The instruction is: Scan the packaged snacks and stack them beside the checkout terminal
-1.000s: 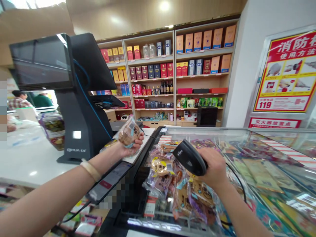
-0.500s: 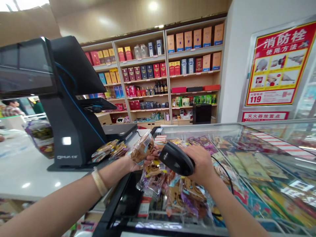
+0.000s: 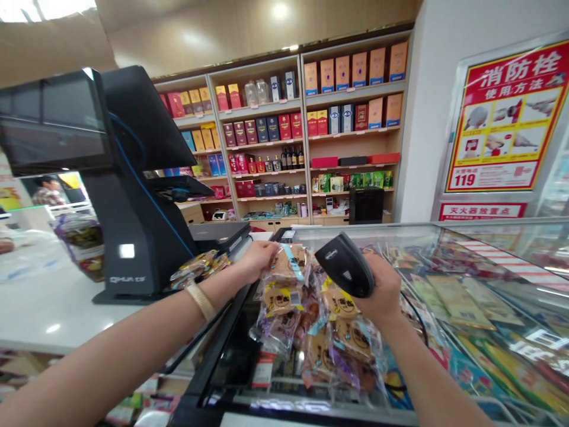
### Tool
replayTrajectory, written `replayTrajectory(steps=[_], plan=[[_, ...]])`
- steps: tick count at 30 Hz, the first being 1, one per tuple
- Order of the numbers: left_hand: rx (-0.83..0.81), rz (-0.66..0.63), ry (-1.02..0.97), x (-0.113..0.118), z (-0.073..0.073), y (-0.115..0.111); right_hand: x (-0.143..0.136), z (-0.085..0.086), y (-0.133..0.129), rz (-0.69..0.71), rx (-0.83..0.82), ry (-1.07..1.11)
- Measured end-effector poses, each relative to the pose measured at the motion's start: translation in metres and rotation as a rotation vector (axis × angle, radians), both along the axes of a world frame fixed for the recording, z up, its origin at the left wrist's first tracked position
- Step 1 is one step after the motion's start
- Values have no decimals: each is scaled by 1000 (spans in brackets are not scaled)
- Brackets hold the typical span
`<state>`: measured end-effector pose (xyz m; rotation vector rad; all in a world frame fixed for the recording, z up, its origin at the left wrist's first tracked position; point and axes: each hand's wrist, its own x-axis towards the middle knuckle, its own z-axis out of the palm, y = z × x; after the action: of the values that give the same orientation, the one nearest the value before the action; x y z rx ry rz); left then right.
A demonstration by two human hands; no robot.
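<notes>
My left hand [image 3: 259, 260] pinches the edge of a clear packet with a light blue stripe [image 3: 288, 263], which lies over other packets on the glass. My right hand [image 3: 381, 290] is wrapped round a black barcode scanner [image 3: 345, 265], held just right of that packet, its cable running down behind my wrist. Below both hands are several wrapped brown snack packets [image 3: 351, 339] with yellow, purple and blue labels. A smaller group of packets [image 3: 200, 267] sits left of my left hand, beside the black register.
The black register stand [image 3: 142, 237] rises from the white counter [image 3: 35, 314] at the left, with a jar-shaped bag [image 3: 82, 244] behind it. The glass-topped case [image 3: 448, 249] extends right. Stocked shelves stand behind. A person [image 3: 48, 191] is far left.
My left hand has lowered its packet onto the others and turned it over, so the barcode no longer shows. The scanner in my right hand has moved right and up.
</notes>
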<state>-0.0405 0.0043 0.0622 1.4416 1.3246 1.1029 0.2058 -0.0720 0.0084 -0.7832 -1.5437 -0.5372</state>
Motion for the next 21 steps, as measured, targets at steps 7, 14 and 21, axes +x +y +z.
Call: replayTrajectory(steps=[7,14,21], plan=[[186,35,287,0,-7,8,3,-4,3,-18,-23,-55],[359,315,592,-75,-10,10,4,-4,2,-27,-34,-74],[168,526,1291,-175,-14,8,2,-6,1,-43,-56,-125]])
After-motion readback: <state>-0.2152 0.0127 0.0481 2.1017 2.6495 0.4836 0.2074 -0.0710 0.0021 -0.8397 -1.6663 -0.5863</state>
